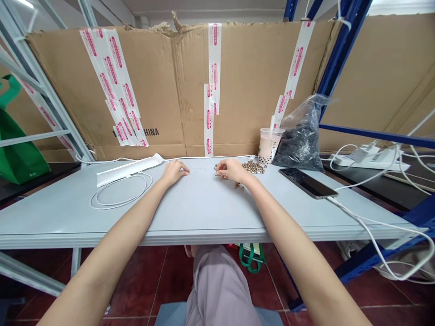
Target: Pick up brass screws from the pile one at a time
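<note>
My left hand (174, 172) rests on the grey tabletop (197, 208), its fingers loosely stretched to the right and nothing seen in them. Just beyond its fingertips lie tiny pale, see-through bits (196, 171), too small to name. My right hand (231, 170) is closed in a pinch low over the table. Whatever is between its thumb and fingers is too small to make out. Small brass-coloured pieces (254, 167) lie heaped behind that hand. A few loose brass-coloured pieces (239, 185) are scattered beneath its wrist.
A bubble tea cup (269, 147) and a clear bag of dark material (299, 145) stand at the back right. Nearer lies a phone (307, 182) with a white cable. A white strip (129, 170) and coiled cable (98, 199) lie left. Cardboard (149, 90) walls the back.
</note>
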Action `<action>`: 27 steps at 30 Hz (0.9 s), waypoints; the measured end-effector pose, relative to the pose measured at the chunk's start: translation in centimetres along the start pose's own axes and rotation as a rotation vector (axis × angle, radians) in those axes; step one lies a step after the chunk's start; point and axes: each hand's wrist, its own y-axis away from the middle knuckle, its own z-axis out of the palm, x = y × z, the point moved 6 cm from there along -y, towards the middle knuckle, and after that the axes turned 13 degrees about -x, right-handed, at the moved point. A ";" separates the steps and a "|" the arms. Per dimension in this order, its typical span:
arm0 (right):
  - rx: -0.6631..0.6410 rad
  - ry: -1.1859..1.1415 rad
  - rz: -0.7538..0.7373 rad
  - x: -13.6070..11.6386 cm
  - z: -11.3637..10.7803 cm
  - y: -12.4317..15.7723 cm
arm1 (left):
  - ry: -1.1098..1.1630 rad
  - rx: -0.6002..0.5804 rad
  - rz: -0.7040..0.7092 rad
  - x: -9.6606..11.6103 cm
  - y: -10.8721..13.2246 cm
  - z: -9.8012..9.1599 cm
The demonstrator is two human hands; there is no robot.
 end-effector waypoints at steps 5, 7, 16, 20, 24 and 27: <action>0.001 -0.087 -0.069 -1.1 0.4 0.1 | -0.055 -0.001 0.010 0.9 -0.1 0.1; -0.012 -0.097 -0.064 -1.3 0.6 0.2 | -0.075 -0.010 0.043 1.4 -0.1 0.1; 0.024 -0.110 -0.134 -1.6 1.3 -0.3 | -0.156 -0.029 0.084 2.7 0.3 -0.1; 0.086 -0.160 -0.220 -1.7 1.3 -0.5 | 0.152 0.202 -0.014 3.4 0.8 -1.7; 0.244 -0.146 -0.269 -2.5 0.4 -0.1 | 0.646 0.306 -0.025 5.2 1.0 -1.8; 0.302 -0.136 -0.314 -3.3 0.0 0.2 | 0.871 0.261 0.006 7.1 1.0 -1.1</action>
